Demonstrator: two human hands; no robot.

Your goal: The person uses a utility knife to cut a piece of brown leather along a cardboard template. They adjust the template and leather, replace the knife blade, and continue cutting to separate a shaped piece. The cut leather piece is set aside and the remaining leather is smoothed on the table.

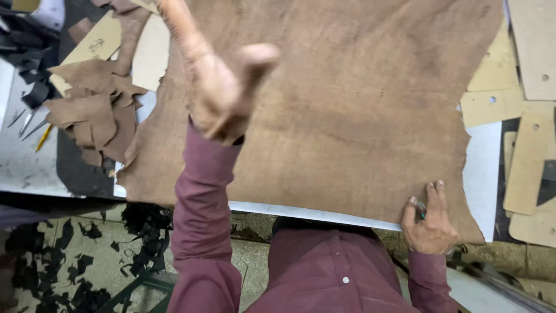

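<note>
Leather hide [347, 110], brown and irregular at its edges, lies spread flat over a pale cutting board [483, 174] on the work table and covers most of the surface; its near edge runs along the board's front rim just ahead of the person's body. Left hand [223, 95] is raised above the left part of the hide, blurred, with the thumb standing up and apart, the index finger stretched away along the hide's upper left edge and the remaining fingers loosely curled; it has hold of nothing that can be seen, and whether it touches the hide cannot be told. Right hand [430, 223] rests at the hide's near right corner, fingers partly extended and pressed on the leather, with a small dark green-tinted object [421, 210] caught between two fingers; what the object is cannot be told. Both arms wear maroon sleeves [202, 220]. Brown leather offcuts [95, 110] are heaped to the left of the hide, near a yellow pencil [43, 137] and thin metal tools [26, 123]. Tan cardboard patterns [530, 156], some with punched holes, lie to the right. Black scraps [69, 261] litter the floor below the table edge.
</note>
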